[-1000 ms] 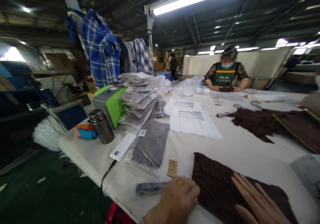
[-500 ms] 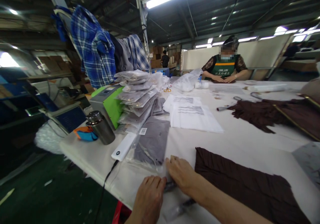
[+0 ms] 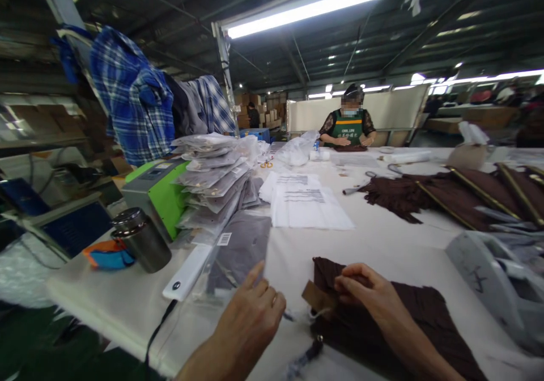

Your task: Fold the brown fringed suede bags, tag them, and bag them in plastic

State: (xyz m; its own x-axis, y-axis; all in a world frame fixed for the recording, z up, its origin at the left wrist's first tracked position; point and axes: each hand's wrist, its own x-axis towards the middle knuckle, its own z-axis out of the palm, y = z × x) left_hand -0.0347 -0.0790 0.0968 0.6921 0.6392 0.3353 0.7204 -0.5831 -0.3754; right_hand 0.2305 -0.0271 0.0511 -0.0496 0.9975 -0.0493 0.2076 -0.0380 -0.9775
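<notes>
My right hand [image 3: 368,293] is closed at the near-left end of a dark brown pleated cloth [image 3: 419,313], its fingertips pinched over the fabric. Beside those fingers a brown card tag [image 3: 317,299] with a white string lies against the cloth. My left hand [image 3: 253,313] hovers at the lower edge of a grey bagged garment [image 3: 244,245], index finger extended and the others curled; what it holds, if anything, is hidden. Between the hands and below them lies a small dark item in clear plastic [image 3: 304,358].
Stacked bagged garments [image 3: 216,171] stand by a green and grey machine [image 3: 164,191], a steel flask [image 3: 142,239] and a white device [image 3: 187,273]. White printed bags [image 3: 301,199] lie mid-table. Brown garments [image 3: 395,194] and a grey dispenser [image 3: 488,284] are right. A person [image 3: 348,123] sits opposite.
The view has swung right. My right hand has moved away from my left hand and onto the brown cloth, where a brown tag now shows. My left hand has lifted, its index finger extended.
</notes>
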